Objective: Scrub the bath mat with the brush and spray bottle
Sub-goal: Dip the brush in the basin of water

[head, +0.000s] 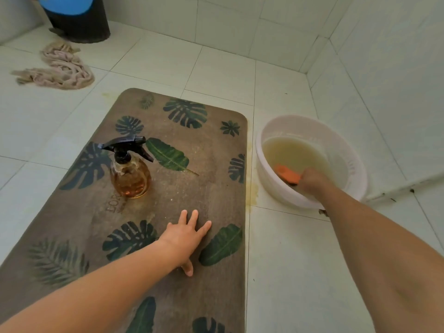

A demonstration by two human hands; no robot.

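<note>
The right grip [310, 180] is reaching into a round pale pink plastic basin [312, 118] and its fingers are closing around the near end of an orange scrubbing brush [287, 174]. The brush is lying low inside the basin, at the edge of cloudy yellowish water [293, 152]. The basin is standing on the white tiled floor [288, 260], just beside the right edge of the brown bath mat with green leaf print [192, 188].

The left grip [185, 236] is pressing flat on the mat with straight, spread fingers and is holding nothing. A clear amber spray bottle with a black trigger head [129, 171] is standing upright on the mat, beyond the left grip and to its left, not touching it. The mat is lying flat on the floor.

Further away, a crumpled beige cloth [62, 68] is lying on the tiles, and a dark bin with a blue lid [79, 22] is standing behind it.
</note>
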